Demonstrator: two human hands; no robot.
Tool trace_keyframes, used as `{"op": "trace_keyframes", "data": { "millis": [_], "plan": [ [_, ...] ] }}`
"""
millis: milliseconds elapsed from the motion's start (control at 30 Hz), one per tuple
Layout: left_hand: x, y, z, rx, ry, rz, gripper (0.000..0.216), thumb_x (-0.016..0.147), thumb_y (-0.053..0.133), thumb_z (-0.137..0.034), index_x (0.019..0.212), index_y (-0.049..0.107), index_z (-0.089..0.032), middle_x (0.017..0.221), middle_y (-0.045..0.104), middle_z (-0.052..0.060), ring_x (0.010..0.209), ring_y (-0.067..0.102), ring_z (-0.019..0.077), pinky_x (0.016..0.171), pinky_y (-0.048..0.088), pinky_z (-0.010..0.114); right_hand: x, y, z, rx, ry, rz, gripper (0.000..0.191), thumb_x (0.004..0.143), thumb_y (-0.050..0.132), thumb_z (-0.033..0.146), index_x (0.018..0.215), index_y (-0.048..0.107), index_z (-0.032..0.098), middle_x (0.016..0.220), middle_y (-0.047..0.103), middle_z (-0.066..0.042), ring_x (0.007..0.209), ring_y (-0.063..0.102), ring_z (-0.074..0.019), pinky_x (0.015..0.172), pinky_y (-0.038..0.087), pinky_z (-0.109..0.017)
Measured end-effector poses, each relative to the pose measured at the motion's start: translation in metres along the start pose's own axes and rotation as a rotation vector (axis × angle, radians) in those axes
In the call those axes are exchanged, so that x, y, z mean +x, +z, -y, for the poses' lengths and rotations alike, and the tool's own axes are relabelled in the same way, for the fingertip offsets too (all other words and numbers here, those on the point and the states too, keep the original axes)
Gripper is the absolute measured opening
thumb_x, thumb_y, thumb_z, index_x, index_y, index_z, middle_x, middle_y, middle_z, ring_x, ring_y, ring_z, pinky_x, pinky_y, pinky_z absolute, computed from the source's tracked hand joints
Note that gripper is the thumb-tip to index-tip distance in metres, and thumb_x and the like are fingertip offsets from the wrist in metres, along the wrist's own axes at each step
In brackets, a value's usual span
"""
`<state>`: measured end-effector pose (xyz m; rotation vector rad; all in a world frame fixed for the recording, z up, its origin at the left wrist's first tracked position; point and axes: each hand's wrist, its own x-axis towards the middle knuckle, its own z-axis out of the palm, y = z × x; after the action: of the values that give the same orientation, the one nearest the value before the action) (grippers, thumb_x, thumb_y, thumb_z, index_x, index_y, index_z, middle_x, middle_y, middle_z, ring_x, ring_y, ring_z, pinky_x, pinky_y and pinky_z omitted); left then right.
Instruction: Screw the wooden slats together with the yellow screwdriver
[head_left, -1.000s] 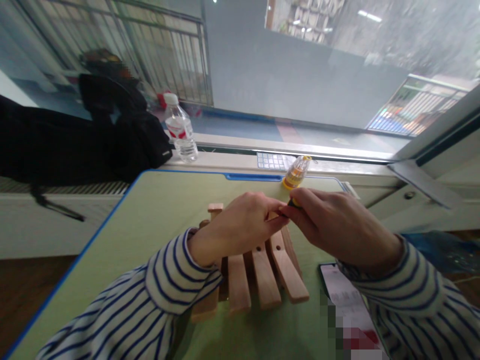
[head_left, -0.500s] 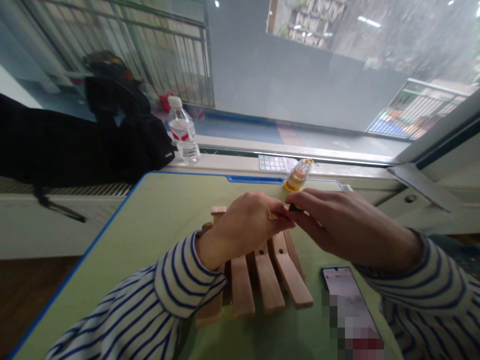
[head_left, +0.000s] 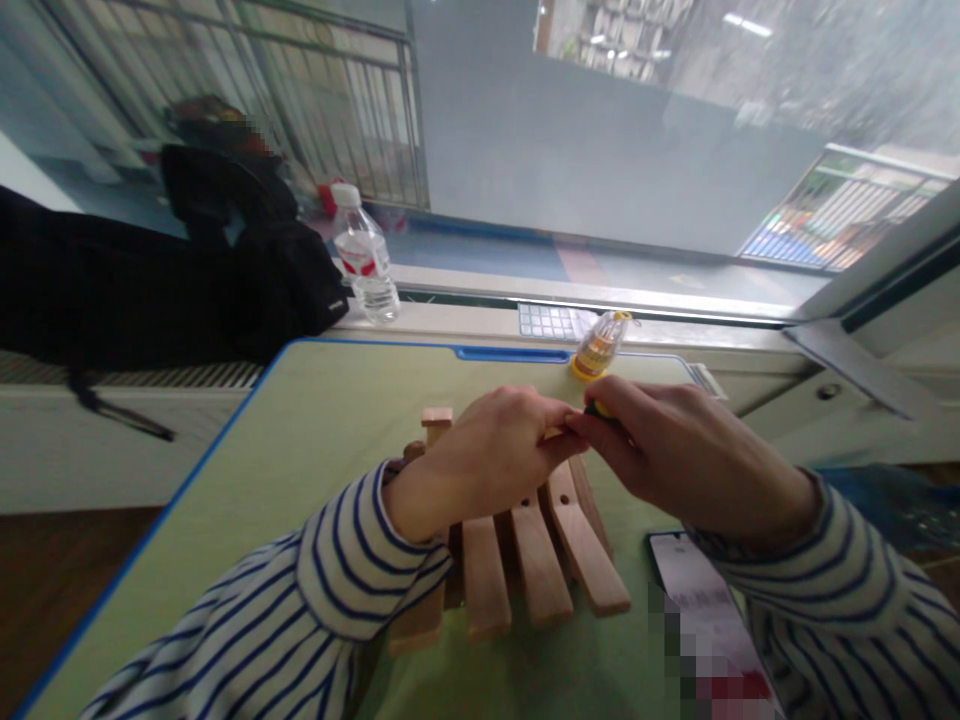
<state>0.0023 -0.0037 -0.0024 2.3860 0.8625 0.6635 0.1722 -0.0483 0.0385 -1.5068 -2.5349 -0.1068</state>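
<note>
Handle (head_left: 599, 409) gripped by right hand (head_left: 667, 430), left hand (head_left: 480, 455) with fingers (head_left: 556, 412) pinched together alongside, wooden bars (head_left: 541, 560) below

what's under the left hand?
Wooden bars: their near ends show below the left hand, over the table. A small wooden block shows beyond it. The hand and striped sleeve hide much of the bars' far parts; can't see what's there.
</note>
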Motion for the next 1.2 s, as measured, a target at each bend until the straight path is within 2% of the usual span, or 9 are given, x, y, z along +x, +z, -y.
{"op": "trace_keyframes", "data": {
  "millis": [200, 400, 600, 733, 833, 1000, 1100, 1200],
  "plan": [
    [0.001, 0.000, 0.001, -0.040, 0.001, 0.007, 0.022, 0.086, 0.049, -0.037, 0.083, 0.069, -0.026, 0.068, 0.062, -0.003, 0.062, 0.055, 0.0082, 0.056, 0.035, 0.021, -0.002, 0.003, 0.001, -0.056, 0.044, -0.008, 0.028, 0.091, 0.032, 0.042, 0.083, 0.045, 0.019, 0.062, 0.056, -0.001, 0.051, 0.049, -0.0116, 0.048, 0.023, -0.028],
    [0.002, -0.001, 0.003, -0.057, -0.051, -0.036, 0.022, 0.078, 0.059, -0.044, 0.078, 0.070, -0.026, 0.062, 0.062, -0.004, 0.056, 0.052, 0.0075, 0.052, 0.034, 0.020, -0.002, -0.003, 0.001, -0.080, 0.048, 0.052, 0.031, 0.092, 0.030, 0.044, 0.082, 0.046, 0.020, 0.063, 0.058, -0.001, 0.052, 0.051, -0.0128, 0.048, 0.023, -0.029],
    [0.003, -0.004, 0.003, -0.045, -0.051, -0.038, 0.020, 0.079, 0.058, -0.041, 0.084, 0.071, -0.027, 0.067, 0.065, -0.003, 0.061, 0.057, 0.0093, 0.057, 0.037, 0.021, -0.001, -0.018, -0.002, -0.002, -0.051, 0.134, 0.028, 0.090, 0.036, 0.041, 0.108, 0.046, 0.021, 0.088, 0.064, -0.002, 0.066, 0.058, -0.0137, 0.053, 0.031, -0.027],
    [0.002, -0.002, 0.003, -0.042, -0.042, -0.040, 0.018, 0.080, 0.058, -0.038, 0.085, 0.070, -0.025, 0.070, 0.066, -0.003, 0.065, 0.058, 0.0102, 0.059, 0.038, 0.022, 0.001, -0.022, -0.006, 0.028, -0.121, 0.170, 0.023, 0.091, 0.036, 0.029, 0.105, 0.051, 0.020, 0.098, 0.062, -0.005, 0.079, 0.058, -0.0142, 0.062, 0.036, -0.027],
    [0.002, -0.001, 0.002, -0.059, -0.034, -0.045, 0.020, 0.078, 0.060, -0.040, 0.082, 0.069, -0.024, 0.072, 0.067, -0.003, 0.067, 0.059, 0.0105, 0.059, 0.038, 0.021, 0.002, -0.021, -0.006, 0.048, -0.143, 0.174, 0.020, 0.089, 0.038, 0.025, 0.102, 0.053, 0.018, 0.096, 0.062, -0.006, 0.082, 0.056, -0.0142, 0.065, 0.036, -0.027],
    [0.002, -0.001, 0.003, -0.066, -0.047, -0.039, 0.020, 0.080, 0.057, -0.040, 0.083, 0.070, -0.024, 0.070, 0.066, -0.003, 0.065, 0.058, 0.0103, 0.059, 0.038, 0.021, 0.001, -0.014, -0.006, 0.037, -0.125, 0.168, 0.014, 0.087, 0.041, 0.022, 0.097, 0.051, 0.019, 0.085, 0.059, -0.001, 0.071, 0.052, -0.0119, 0.058, 0.031, -0.027],
    [0.002, 0.000, 0.002, -0.046, -0.054, -0.047, 0.021, 0.081, 0.056, -0.039, 0.082, 0.070, -0.024, 0.068, 0.066, -0.002, 0.064, 0.057, 0.0102, 0.059, 0.038, 0.021, 0.002, -0.009, -0.006, 0.043, -0.110, 0.120, 0.011, 0.088, 0.040, 0.026, 0.091, 0.049, 0.019, 0.076, 0.056, 0.000, 0.062, 0.047, -0.0104, 0.054, 0.027, -0.027],
    [0.002, 0.002, 0.001, -0.017, -0.047, -0.058, 0.022, 0.081, 0.056, -0.039, 0.081, 0.070, -0.023, 0.066, 0.064, -0.002, 0.061, 0.055, 0.0102, 0.058, 0.037, 0.022, 0.002, -0.006, -0.006, 0.056, -0.087, 0.081, 0.017, 0.090, 0.036, 0.031, 0.085, 0.046, 0.019, 0.070, 0.053, 0.001, 0.057, 0.044, -0.0093, 0.051, 0.025, -0.027]
  ]
}}
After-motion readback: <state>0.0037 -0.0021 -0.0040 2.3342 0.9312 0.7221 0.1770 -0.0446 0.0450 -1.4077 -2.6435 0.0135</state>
